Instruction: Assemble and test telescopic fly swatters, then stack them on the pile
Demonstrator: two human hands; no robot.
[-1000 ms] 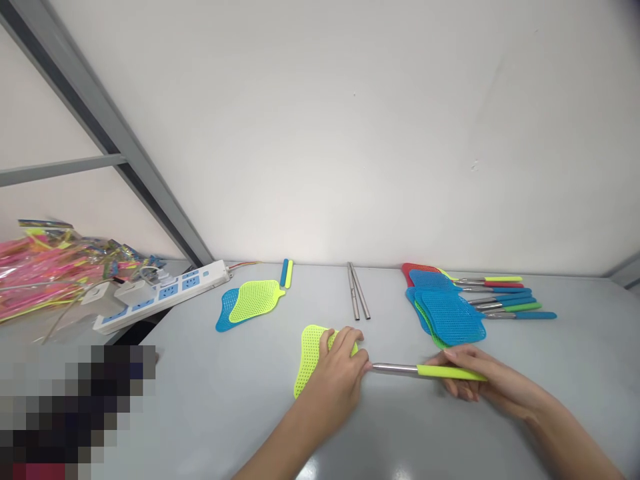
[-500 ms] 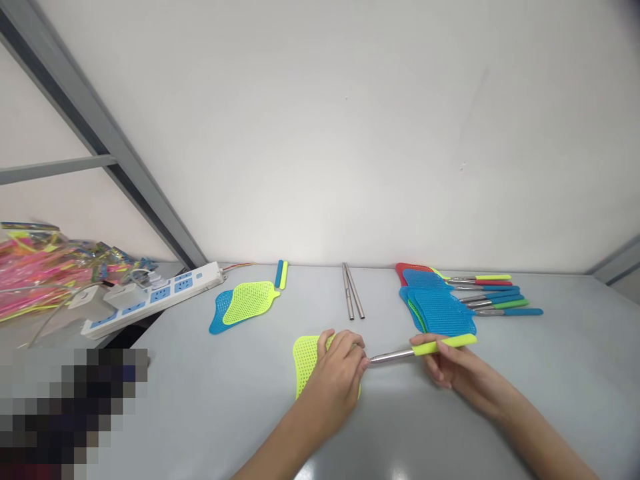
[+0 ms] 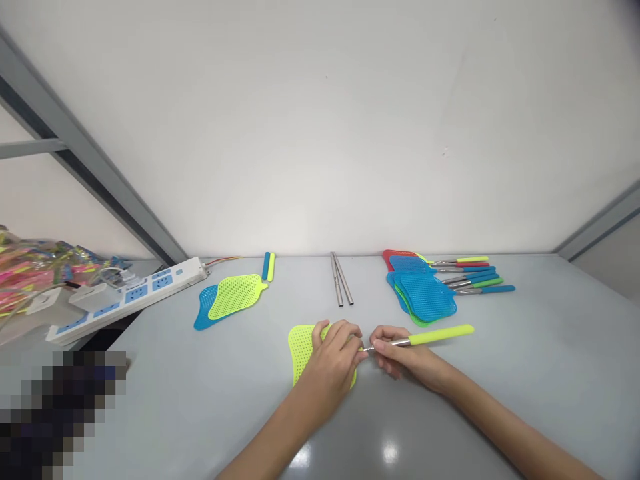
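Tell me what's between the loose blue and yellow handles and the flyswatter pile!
In the head view, two silver metal rods lie on the table between the loose blue handle and yellow handle and the flyswatter pile.

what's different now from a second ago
The right hand moved from the yellow handle to the metal rod, closer to the left hand; the handle's free end swung toward the wall. The left hand stays on the yellow swatter head; the loose metal tubes and swatter pile lie as before.
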